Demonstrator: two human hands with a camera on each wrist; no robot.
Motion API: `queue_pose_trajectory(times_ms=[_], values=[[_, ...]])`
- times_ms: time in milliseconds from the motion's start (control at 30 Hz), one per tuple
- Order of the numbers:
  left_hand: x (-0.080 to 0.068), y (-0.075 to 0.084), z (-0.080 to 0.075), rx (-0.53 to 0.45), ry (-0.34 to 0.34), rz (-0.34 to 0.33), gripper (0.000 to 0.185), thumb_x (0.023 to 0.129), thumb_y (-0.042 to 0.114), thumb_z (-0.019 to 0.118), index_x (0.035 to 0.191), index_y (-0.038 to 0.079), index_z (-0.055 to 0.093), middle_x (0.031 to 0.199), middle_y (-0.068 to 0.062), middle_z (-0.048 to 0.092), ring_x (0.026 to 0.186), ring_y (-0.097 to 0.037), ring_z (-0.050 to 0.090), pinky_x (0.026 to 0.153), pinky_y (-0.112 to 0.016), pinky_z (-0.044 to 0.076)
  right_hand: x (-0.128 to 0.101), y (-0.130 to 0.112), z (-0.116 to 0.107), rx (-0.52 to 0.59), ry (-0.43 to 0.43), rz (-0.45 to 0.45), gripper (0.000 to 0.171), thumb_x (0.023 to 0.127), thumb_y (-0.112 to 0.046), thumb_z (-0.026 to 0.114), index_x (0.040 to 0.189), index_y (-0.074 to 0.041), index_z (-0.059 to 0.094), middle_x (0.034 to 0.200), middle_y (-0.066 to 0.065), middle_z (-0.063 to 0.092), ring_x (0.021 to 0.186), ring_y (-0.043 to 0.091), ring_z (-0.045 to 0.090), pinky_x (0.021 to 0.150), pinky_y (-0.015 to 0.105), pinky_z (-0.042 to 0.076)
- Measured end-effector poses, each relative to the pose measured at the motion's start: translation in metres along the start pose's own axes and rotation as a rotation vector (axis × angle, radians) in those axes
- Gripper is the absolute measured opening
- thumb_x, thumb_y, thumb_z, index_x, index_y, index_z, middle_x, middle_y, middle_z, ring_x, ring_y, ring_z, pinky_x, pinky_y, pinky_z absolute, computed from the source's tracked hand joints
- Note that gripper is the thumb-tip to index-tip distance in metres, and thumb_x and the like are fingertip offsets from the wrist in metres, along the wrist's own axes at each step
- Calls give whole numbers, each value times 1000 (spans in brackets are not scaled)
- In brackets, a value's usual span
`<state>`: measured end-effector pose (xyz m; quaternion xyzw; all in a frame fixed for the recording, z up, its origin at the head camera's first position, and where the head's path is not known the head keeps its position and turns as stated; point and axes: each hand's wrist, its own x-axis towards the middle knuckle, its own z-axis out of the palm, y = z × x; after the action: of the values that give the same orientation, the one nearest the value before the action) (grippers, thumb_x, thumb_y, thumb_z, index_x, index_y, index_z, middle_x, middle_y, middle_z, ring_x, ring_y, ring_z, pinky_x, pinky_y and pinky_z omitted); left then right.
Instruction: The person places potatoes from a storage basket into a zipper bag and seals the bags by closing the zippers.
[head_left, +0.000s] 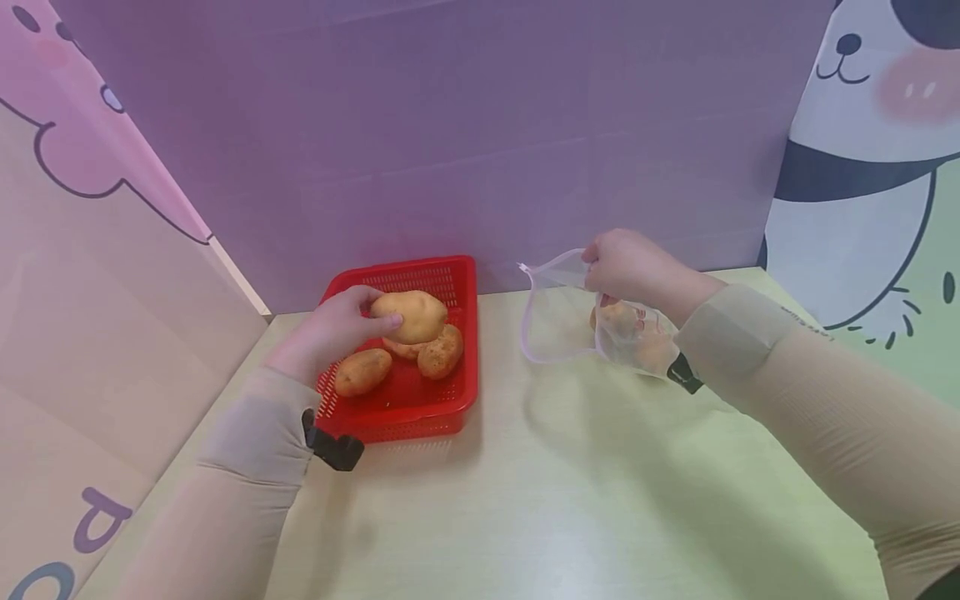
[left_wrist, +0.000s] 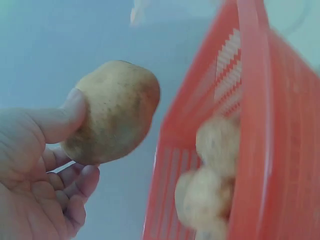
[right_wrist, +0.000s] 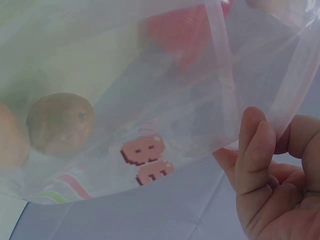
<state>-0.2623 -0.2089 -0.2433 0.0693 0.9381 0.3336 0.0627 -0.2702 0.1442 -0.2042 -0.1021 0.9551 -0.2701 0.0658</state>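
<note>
Head view: the left hand (head_left: 330, 329) grips a potato (head_left: 410, 316) between thumb and curled fingers, lifted just above the red basket (head_left: 457, 400), in which three more potatoes (head_left: 439, 351) lie. The held potato's long axis runs roughly from 9 to 3 o'clock across the picture, its free end pointing to 3 o'clock. At 3 o'clock from it, well apart across the pale table (head_left: 570, 500), the right hand (head_left: 626, 265) pinches the upper rim of a clear plastic bag (head_left: 558, 321) and holds it raised. The bag's mouth faces 9 o'clock, toward the basket, so the potato's free end and the opening lie roughly on one line. The left hand is the nearer to the basket, the right to the bag.

Left wrist view: the thumb (left_wrist: 62, 117) lies over the side of the potato (left_wrist: 112, 112), the fingers curl beneath it, and the basket wall (left_wrist: 260, 125) stands at 3 o'clock.

Right wrist view: fingers (right_wrist: 257, 160) pinch the bag's edge (right_wrist: 220, 75); through the film a potato (right_wrist: 60, 124) rests inside at 9 o'clock, with part of another at the left margin.
</note>
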Motion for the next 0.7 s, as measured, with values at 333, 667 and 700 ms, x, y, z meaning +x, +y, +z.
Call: queue_pose_trajectory(times_ms=[333, 667, 700], values=[[5, 63, 45, -185, -4, 51, 55, 84, 36, 73, 131, 20, 49, 118, 0, 55, 108, -23, 52, 92, -42, 48, 4, 3, 3, 19, -7, 20, 47, 89, -2, 46, 135, 7, 45, 132, 23, 52, 71, 19, 66, 82, 39, 52], [27, 102, 96, -42, -9, 309, 33, 86, 32, 72, 110, 14, 60, 95, 0, 59, 85, -18, 57, 72, -32, 51, 9, 5, 5, -7, 3, 33, 50, 86, -4, 47, 135, 5, 47, 105, 17, 66, 75, 19, 66, 76, 37, 48], [29, 103, 100, -29, -15, 318, 31, 86, 32, 72, 109, 14, 61, 93, 0, 59, 84, -19, 57, 71, -31, 51, 10, 6, 6, 0, 1, 34, 50, 86, -3, 48, 135, 5, 47, 109, 17, 65, 75, 20, 65, 75, 36, 49]])
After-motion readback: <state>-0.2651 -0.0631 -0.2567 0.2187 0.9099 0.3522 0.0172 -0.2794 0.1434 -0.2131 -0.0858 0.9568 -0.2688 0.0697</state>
